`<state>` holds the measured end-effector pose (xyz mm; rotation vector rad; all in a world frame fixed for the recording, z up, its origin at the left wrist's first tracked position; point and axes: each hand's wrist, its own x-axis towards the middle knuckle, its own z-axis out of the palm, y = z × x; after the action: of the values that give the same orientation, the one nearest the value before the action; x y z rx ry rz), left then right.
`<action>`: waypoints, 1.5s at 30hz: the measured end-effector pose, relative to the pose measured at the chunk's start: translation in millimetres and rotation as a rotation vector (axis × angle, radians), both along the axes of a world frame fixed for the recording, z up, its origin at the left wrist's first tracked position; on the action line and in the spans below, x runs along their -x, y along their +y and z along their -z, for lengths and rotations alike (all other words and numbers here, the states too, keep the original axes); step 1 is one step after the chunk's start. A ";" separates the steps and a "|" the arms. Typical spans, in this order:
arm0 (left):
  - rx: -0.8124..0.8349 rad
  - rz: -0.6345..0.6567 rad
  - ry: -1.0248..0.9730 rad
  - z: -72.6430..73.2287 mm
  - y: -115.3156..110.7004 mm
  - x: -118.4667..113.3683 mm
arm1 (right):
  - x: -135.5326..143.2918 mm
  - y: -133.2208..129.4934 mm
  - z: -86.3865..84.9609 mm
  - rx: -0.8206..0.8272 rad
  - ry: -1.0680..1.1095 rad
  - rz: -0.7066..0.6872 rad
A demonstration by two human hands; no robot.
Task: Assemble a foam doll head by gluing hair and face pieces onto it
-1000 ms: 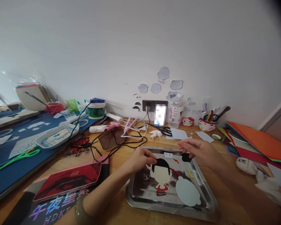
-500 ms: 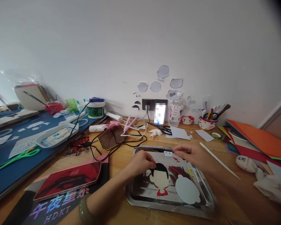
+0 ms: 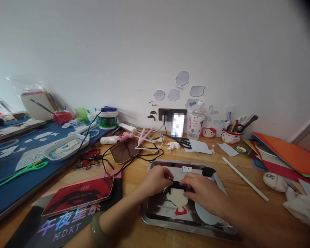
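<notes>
On a metal tray (image 3: 155,222) lies a flat cut-out head, its cream face (image 3: 176,198) topped by a black hair piece (image 3: 177,186) and with a red collar piece (image 3: 181,210) below. My left hand (image 3: 158,179) pinches the hair's left edge, fingers closed. From the other side, my right hand (image 3: 203,191) grips the hair's right edge with bent fingers, thumb beside the face. Under my right hand a pale grey head-shaped cut-out (image 3: 206,214) is partly hidden. A small white piece with two dots (image 3: 186,169) and a black piece (image 3: 208,171) lie near the tray's far edge.
Right of the tray lies a long white stick (image 3: 245,179), beyond it coloured sheets (image 3: 281,151) and a crumpled tissue (image 3: 298,206). Cables (image 3: 155,156), a pink glue gun (image 3: 126,137) and black scissors (image 3: 182,142) sit behind. A red box (image 3: 80,196) is left.
My right hand has come left and nearer, from the tray's far edge to the black hair piece. My left hand stays at the hair. The view has shifted slightly.
</notes>
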<state>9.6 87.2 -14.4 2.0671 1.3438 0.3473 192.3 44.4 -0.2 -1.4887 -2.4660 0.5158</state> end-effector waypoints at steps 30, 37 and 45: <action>-0.101 0.212 0.198 -15.4 -7.0 8.4 | -0.1 3.2 3.9 0.069 0.049 0.029; -0.071 0.202 0.205 -17.3 -6.8 8.1 | 0.3 4.2 3.9 0.080 0.034 0.035; -0.067 0.210 0.166 -16.3 -5.6 9.0 | 0.2 3.5 5.4 0.068 0.048 0.030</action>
<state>0.6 81.7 2.0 2.3107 1.2075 0.1336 192.1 47.8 -5.6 -1.5183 -2.4082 0.6278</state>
